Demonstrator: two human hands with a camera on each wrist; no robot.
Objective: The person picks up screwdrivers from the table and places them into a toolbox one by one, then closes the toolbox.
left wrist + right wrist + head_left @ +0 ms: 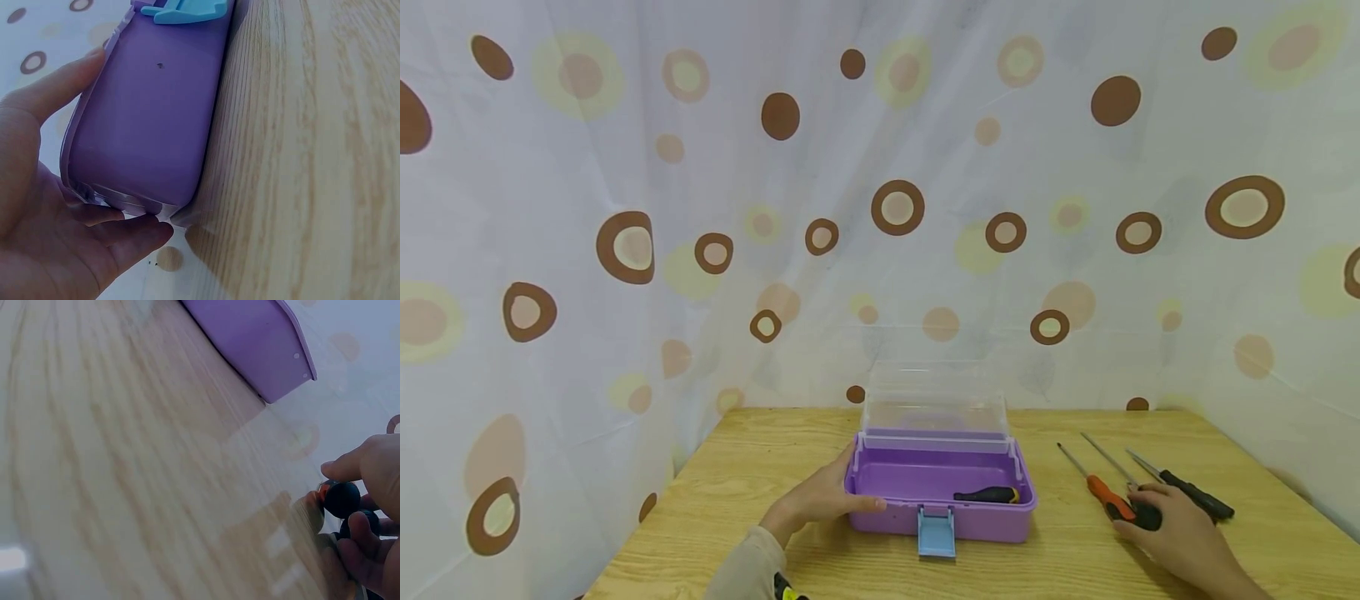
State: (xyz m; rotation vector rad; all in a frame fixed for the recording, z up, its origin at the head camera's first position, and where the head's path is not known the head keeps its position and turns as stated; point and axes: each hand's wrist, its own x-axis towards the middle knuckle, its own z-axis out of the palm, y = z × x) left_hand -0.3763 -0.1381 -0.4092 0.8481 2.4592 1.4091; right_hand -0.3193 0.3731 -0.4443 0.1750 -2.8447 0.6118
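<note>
The fingers (362, 534) of my right hand (1180, 533) curl in close around two screwdriver handles, the thumb on the left one; how firmly they grip, I cannot tell from here. That left one is the orange-and-black screwdriver (1105, 493), lying on the table with its shaft pointing far and left. Just right of it, a second screwdriver (1108, 457) runs its long shaft the same way, its handle mostly covered by my hand.

Over on the left, my left hand (820, 500) holds the purple box (992, 527) at its near left corner: thumb along the near rim, the other fingers spread along the left end.

The box sits upright in the middle, left of the screwdrivers. Its clear lid (936, 412) stands open on the far side, and the light-blue latch (936, 537) hangs down on the near wall. Inside, near and to the right, I see a yellow-banded screwdriver (985, 495) with a black handle.

Just beyond my right hand lies a black-handled screwdriver (1198, 493), shaft pointing far and left. Everything rests on the wooden table (715, 483); a dotted curtain (820, 333) covers the far side.
</note>
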